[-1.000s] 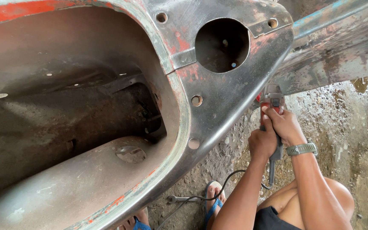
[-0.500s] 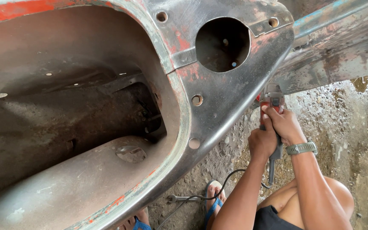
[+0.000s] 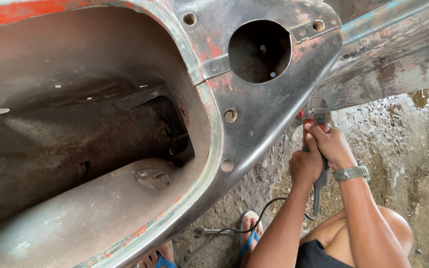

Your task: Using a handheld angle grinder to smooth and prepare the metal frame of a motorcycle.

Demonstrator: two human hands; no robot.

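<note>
Gripping hard, the fingers of the right hand (image 3: 331, 144) curl fully closed around the upper body of a red and grey power tool (image 3: 316, 119), knuckles uppermost, with a grey wristwatch (image 3: 351, 172) on the wrist behind them. Just below and touching it, the left hand (image 3: 306, 166) is clenched in a fist around the tool's dark handle, whose lower end (image 3: 317, 196) sticks out beneath the fist. Neither hand shows any gap between fingers and tool. The tool stands nearly upright, its head pushed in against the lower right edge of a large bare-metal vehicle body shell (image 3: 254, 124) — the working end itself is hidden behind that edge.

A black cord (image 3: 269, 206) loops away from the tool toward the ground, passing near a metal wrench (image 3: 214, 231) that lies on the floor. Beside the wrench, a foot in a blue sandal (image 3: 248, 233) shows between the forearm and the shell; a second sandalled foot (image 3: 157, 259) peeps out under the shell's rim.

The shell fills most of the view — grey steel with patches of red paint, small bolt holes, and one large round opening (image 3: 260, 51) near the top. Its hollow interior (image 3: 75, 149) is rusty brown. A weathered panel (image 3: 393, 54) with a blue-green streak runs off to the upper right. Underneath is a rough, stained concrete floor (image 3: 413, 149), damp-looking in spots.
</note>
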